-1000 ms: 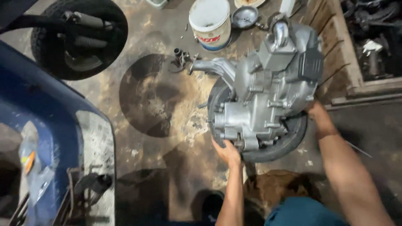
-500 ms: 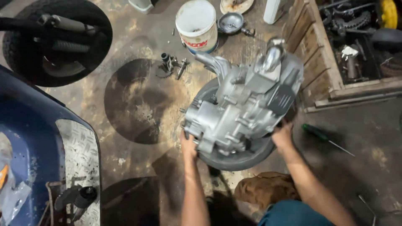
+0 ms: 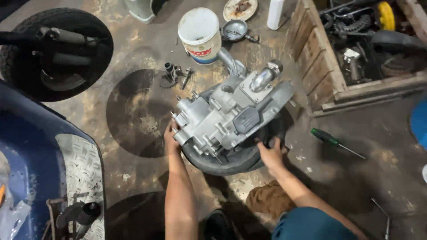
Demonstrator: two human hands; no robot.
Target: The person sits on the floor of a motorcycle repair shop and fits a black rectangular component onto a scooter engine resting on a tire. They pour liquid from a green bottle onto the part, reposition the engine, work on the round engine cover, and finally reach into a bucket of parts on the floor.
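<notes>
We find the grey engine block (image 3: 231, 118) resting on a black tyre (image 3: 231, 158) near the middle of the oil-stained floor (image 3: 133, 58). The left hand (image 3: 171, 133) grips the block's lower left corner; the right hand (image 3: 271, 153) clasps the tyre's rim beneath the block. In our judgement, both holds should stay low and opposed so the block does not tip. Toward the floor's far edge stands a white bucket (image 3: 200, 33) with a red-and-blue label. A green-handled screwdriver (image 3: 333, 141) lies to the right.
</notes>
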